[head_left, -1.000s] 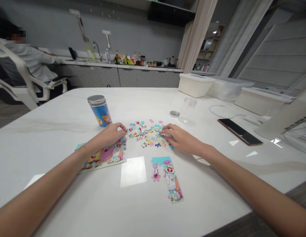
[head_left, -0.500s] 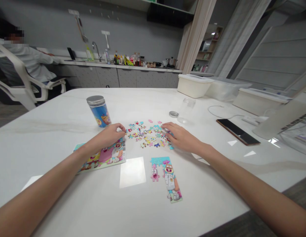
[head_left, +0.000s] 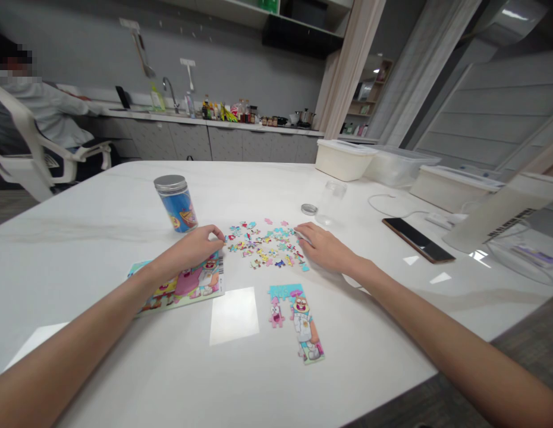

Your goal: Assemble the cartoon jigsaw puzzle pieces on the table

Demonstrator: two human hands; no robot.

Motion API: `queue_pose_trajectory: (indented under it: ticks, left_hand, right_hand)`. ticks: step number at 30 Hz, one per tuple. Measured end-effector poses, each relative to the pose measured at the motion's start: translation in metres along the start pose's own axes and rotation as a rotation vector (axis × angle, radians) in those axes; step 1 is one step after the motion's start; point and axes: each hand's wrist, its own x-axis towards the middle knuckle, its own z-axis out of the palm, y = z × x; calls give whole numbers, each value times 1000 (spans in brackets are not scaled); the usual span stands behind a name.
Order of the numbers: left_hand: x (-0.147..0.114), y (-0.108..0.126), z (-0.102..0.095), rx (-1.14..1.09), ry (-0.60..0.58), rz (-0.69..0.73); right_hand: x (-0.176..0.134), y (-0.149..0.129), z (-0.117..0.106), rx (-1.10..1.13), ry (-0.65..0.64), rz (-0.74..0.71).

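Loose jigsaw pieces (head_left: 266,239) lie scattered in the middle of the white table. My left hand (head_left: 200,245) is at their left edge, thumb and forefinger tips pressed together; whatever is between them is too small to make out. Beneath that wrist lies a cartoon picture sheet (head_left: 185,284), partly hidden by my forearm. At the right edge of the pieces, my right hand (head_left: 321,245) rests with its fingers stretched out and slightly bent. Closer to me is a joined puzzle section (head_left: 307,324) with a squirrel figure, and a pink starfish part attached on its left.
A blue picture jar (head_left: 176,205) with a metal lid stands behind my left hand. Beyond my right hand are a clear jar (head_left: 332,203) and a loose lid (head_left: 309,209). A phone (head_left: 417,239), cable and storage boxes (head_left: 345,159) occupy the right. A person (head_left: 53,113) sits far left.
The view has turned slightly to the right. My right hand has shifted a little to the right relative to the pieces. My left hand keeps its pinch at their left edge.
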Motion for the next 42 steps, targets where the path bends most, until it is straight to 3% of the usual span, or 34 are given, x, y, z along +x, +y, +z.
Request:
queue_pose_trajectory:
  ticks: [5, 25, 34, 36, 38, 40, 42]
  left_hand:
    - [1, -2, 0, 14, 10, 20]
    - [-4, 4, -3, 28, 32, 21]
    - [-4, 0, -3, -23, 7, 14]
    - [-9, 4, -6, -71, -19, 53]
    - [-19, 12, -10, -131, -82, 145]
    - [-30, 23, -13, -123, -229, 242]
    - [-43, 35, -14, -98, -391, 320]
  right_hand:
    - [2, 1, 5, 18, 19, -123]
    - [1, 3, 3, 65, 66, -38]
    - [3, -5, -8, 334, 184, -26]
    - [3, -11, -14, 510, 125, 32]
    - [1, -18, -21, 746, -74, 106]
    - [-3, -23, -27, 903, -292, 109]
    - [-8, -27, -32, 957, -417, 84]
